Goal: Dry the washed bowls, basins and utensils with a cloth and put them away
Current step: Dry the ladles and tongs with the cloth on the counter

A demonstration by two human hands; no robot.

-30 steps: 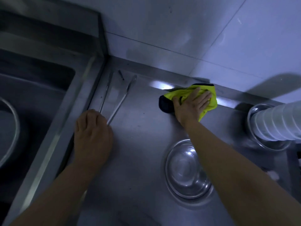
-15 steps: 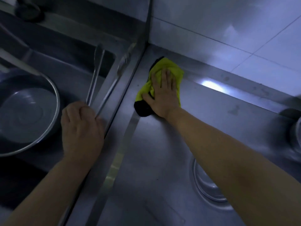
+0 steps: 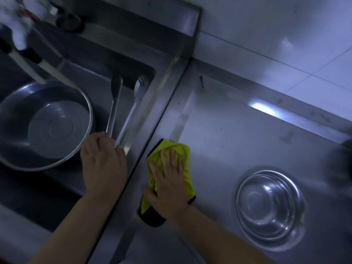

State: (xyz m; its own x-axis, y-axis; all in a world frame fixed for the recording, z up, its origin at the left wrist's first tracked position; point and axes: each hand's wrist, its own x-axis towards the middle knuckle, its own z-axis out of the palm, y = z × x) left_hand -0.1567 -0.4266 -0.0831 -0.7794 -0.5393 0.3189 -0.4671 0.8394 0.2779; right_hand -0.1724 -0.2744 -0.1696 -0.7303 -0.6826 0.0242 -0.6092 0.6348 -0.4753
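Your cloth (image 3: pixel 186 159) has slid from the back wall toward you along the counter (image 3: pixel 238 140) edge, your right hand (image 3: pixel 167 180) flat on it, fingers straight, wiping. Your left hand (image 3: pixel 103 162) grips spoon (image 3: pixel 114 103) and fork (image 3: pixel 133 107) over the sink (image 3: pixel 91 69) beside the basin (image 3: pixel 43 126). Looks like counter-drying; next bring cloth to the utensils, and mind the bowl (image 3: pixel 269 205) on your right.

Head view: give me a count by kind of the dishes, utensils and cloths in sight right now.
Steel basin: 1
Steel bowl: 1
Fork: 1, gripped by the left hand
Other long utensil: 1, in the same grip
Yellow cloth: 1, under the right hand
Total: 5
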